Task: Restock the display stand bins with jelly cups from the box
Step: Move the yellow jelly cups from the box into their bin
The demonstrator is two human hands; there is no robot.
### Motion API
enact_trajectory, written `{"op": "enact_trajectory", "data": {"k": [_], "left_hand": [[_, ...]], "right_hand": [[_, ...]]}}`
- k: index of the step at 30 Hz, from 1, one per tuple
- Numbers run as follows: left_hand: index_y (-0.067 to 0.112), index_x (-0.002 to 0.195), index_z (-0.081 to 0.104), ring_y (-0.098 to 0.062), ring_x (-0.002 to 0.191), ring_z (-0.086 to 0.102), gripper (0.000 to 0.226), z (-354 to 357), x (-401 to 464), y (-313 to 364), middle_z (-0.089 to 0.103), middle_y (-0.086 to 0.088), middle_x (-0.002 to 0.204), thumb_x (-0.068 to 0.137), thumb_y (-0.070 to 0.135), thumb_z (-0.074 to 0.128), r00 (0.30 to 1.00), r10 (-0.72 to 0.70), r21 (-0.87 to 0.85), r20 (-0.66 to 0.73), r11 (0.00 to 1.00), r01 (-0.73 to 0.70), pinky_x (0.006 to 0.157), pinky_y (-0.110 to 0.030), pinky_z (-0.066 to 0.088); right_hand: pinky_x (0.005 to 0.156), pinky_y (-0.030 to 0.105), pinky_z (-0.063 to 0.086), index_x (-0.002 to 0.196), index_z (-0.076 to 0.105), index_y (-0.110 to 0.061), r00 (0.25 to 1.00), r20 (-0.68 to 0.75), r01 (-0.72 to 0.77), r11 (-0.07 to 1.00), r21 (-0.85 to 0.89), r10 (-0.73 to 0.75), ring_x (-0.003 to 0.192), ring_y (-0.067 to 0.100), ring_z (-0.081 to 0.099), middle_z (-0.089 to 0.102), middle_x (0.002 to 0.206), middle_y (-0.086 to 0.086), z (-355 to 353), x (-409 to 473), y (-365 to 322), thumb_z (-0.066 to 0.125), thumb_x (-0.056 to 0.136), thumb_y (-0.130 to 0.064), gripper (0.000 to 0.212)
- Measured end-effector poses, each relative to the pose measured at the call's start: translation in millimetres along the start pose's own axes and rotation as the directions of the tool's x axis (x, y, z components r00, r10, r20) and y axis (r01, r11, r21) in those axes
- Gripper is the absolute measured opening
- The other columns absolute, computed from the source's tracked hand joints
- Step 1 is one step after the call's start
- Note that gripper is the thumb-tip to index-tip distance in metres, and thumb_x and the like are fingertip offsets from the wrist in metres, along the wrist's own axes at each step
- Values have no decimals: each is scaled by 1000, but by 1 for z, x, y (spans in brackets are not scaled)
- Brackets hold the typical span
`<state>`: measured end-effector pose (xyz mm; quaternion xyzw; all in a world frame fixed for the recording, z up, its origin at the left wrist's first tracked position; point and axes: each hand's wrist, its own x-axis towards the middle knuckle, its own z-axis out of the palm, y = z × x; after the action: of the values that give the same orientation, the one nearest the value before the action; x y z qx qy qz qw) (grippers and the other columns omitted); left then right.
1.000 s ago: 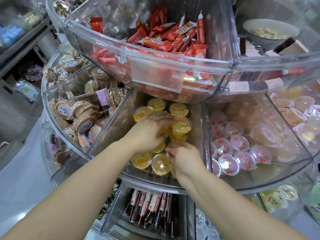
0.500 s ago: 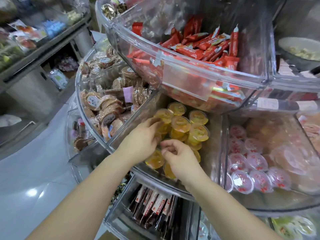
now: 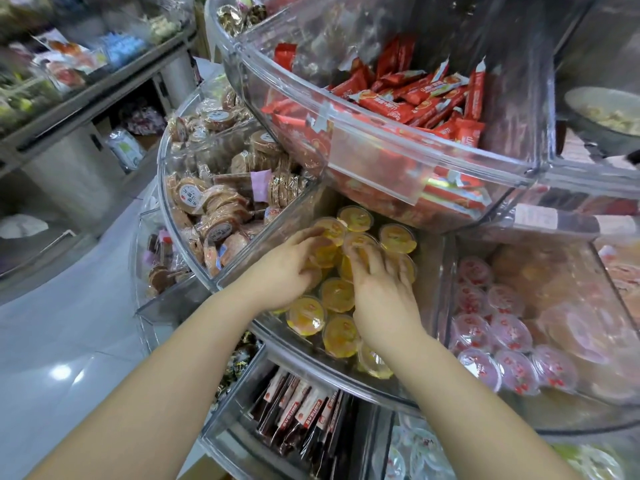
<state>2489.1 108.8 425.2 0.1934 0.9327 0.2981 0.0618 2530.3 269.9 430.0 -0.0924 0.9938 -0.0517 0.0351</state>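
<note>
Several yellow jelly cups (image 3: 306, 315) lie piled in a clear middle-tier bin (image 3: 304, 356) of the display stand. Both hands are inside this bin. My left hand (image 3: 287, 271) reaches in from the left, its fingers lying over the cups at the top of the pile. My right hand (image 3: 381, 296) sits beside it with its fingers spread across the cups in the middle. Neither hand plainly lifts a cup. The box is out of view.
An upper bin of red snack packets (image 3: 415, 98) overhangs the jelly bin closely. Round wrapped cakes (image 3: 214, 209) fill the left bin and red-lidded jelly cups (image 3: 502, 344) the right one. Dark stick packs (image 3: 304, 410) sit below. Grey floor (image 3: 52, 341) and shelves (image 3: 69, 81) lie left.
Both hands have moved deeper into the yellow jelly bin. The right hand has gone from the front cups up onto the pile, fingers now spread. The view has swung left.
</note>
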Motion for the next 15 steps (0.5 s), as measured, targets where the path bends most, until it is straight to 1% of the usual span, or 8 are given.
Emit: {"op": "enact_trajectory", "data": {"k": [3, 5, 7, 9, 11, 12, 14, 15], "left_hand": [[22, 139, 40, -12, 137, 30, 54, -14, -15, 6, 27, 6, 152, 88, 8, 52, 991, 45, -40, -124, 998, -50, 110, -27, 28], [31, 134, 45, -4, 131, 38, 49, -27, -40, 4, 38, 14, 144, 90, 10, 53, 970, 24, -186, -242, 980, -71, 107, -26, 32], [42, 121, 54, -1, 116, 52, 44, -37, -75, -4, 56, 20, 125, 91, 10, 54, 925, -74, -368, -373, 927, -74, 98, -23, 42], [48, 104, 61, 0, 101, 61, 44, -39, -118, -19, 66, 20, 105, 90, 7, 55, 835, -232, -486, -499, 873, -48, 86, -13, 46], [49, 92, 65, 3, 88, 63, 45, -29, -165, -39, 69, 22, 93, 91, 4, 55, 718, -419, -577, -556, 816, 29, 77, -6, 45], [49, 88, 65, 5, 83, 62, 44, -21, -190, -50, 69, 23, 89, 90, 5, 56, 660, -512, -619, -550, 781, 90, 74, -4, 44], [50, 84, 65, 6, 80, 61, 39, 4, -246, -74, 69, 25, 87, 88, 11, 59, 547, -678, -705, -491, 678, 207, 70, -3, 44], [51, 83, 64, 6, 81, 61, 37, 19, -275, -86, 69, 26, 87, 86, 14, 59, 488, -749, -749, -448, 612, 253, 70, -4, 44]], "right_hand": [[118, 43, 7, 149, 7, -20, 998, -60, 23, 995, 94, -17, 142, 26, 12, 13, 153, 8, -10, -7, -3, 45, 82, 3, 81], [115, 42, 22, 146, 26, -19, 984, -170, 94, 970, 225, -56, 136, 26, 26, 27, 149, 7, -21, -17, -15, 46, 81, 8, 73], [103, 40, 39, 132, 50, -15, 949, -279, 245, 895, 372, -144, 122, 23, 44, 48, 133, 6, -32, -28, -40, 50, 82, 8, 55], [90, 32, 47, 116, 62, -13, 908, -307, 410, 756, 511, -285, 106, 16, 54, 59, 113, 2, -33, -43, -77, 53, 86, 1, 34], [80, 19, 45, 109, 65, -14, 878, -229, 453, 576, 680, -420, 92, 7, 55, 61, 101, -2, -23, -59, -118, 52, 89, -7, 25], [75, 13, 42, 107, 65, -15, 867, -158, 410, 495, 766, -472, 85, 2, 54, 61, 97, -4, -13, -66, -139, 52, 90, -8, 23], [67, 8, 40, 103, 66, -21, 839, 45, 203, 390, 898, -542, 73, -2, 51, 58, 85, -13, 20, -84, -180, 52, 91, -10, 22], [64, 8, 40, 100, 65, -27, 816, 162, 68, 370, 926, -555, 68, -2, 50, 57, 80, -15, 44, -95, -199, 51, 91, -9, 24]]}}
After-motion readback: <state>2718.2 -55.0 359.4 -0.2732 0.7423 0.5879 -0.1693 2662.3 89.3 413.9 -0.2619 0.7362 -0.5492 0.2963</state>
